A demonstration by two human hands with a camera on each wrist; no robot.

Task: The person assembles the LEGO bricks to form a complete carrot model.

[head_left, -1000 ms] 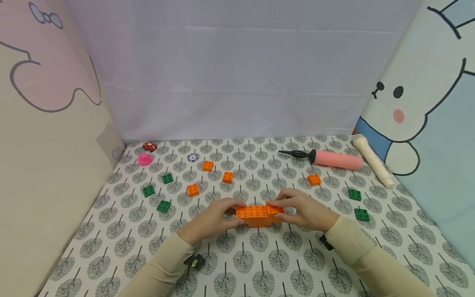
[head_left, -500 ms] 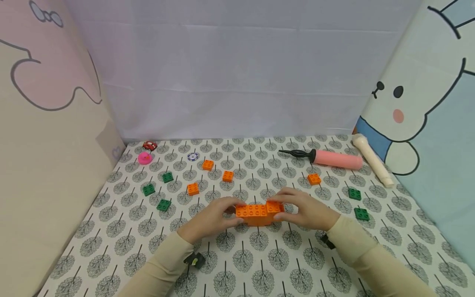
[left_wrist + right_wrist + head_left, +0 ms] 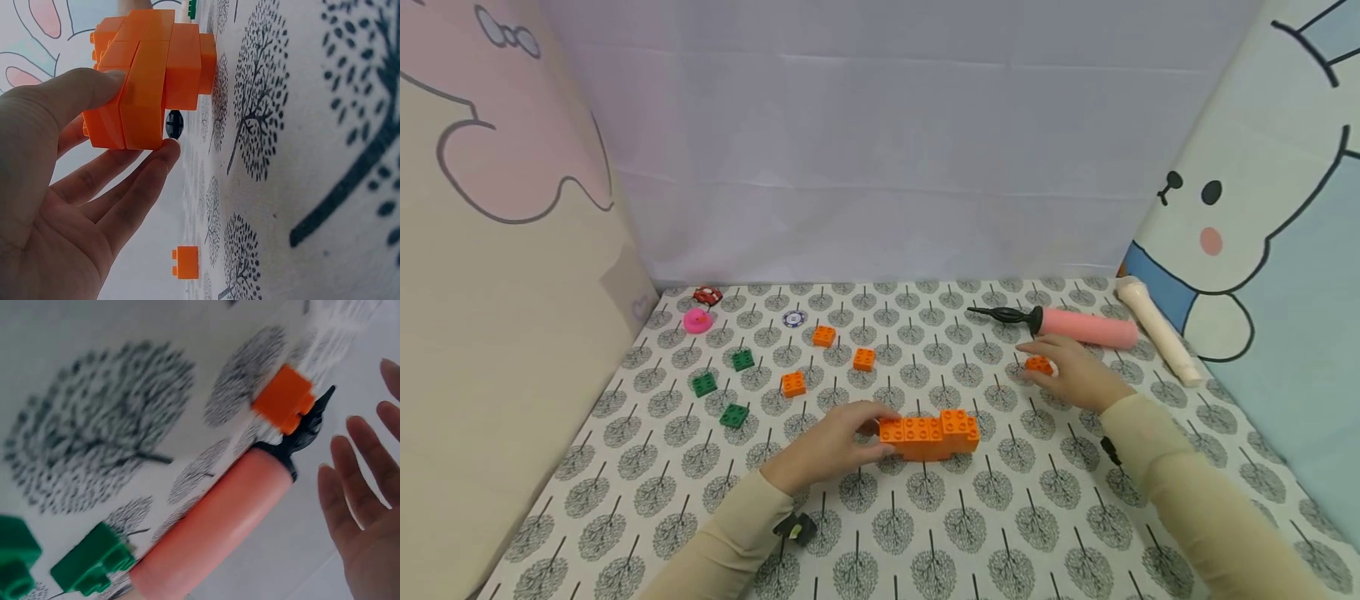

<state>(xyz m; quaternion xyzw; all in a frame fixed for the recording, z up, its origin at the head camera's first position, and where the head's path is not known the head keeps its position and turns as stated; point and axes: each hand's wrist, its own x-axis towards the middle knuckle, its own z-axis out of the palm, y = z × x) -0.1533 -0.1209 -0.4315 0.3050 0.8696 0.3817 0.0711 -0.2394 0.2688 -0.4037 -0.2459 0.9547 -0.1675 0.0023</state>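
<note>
My left hand (image 3: 838, 442) grips the left end of a block of joined orange toy building bricks (image 3: 928, 446). In the left wrist view the thumb presses one side of the joined bricks (image 3: 145, 94), and fingertips touch the opposite side. The block is wider on top than at its base, with one brick raised near its right end. My right hand (image 3: 1078, 375) is over a loose orange brick (image 3: 1039, 365) at the right. From the right wrist, its fingers look extended and apart from that orange brick (image 3: 284, 399).
Beyond the right hand lie a pink hand pump (image 3: 1086, 327) and a cream-white tube (image 3: 1157, 329). Several loose orange bricks (image 3: 863, 359) and green bricks (image 3: 704, 383) lie left of centre. A pink duck (image 3: 697, 321), red car (image 3: 707, 296) and poker chip (image 3: 793, 318) sit farther back.
My right hand has let go of the joined bricks' right end and moved right and away, to the loose orange brick. My left hand keeps its grip in nearly the same place.
</note>
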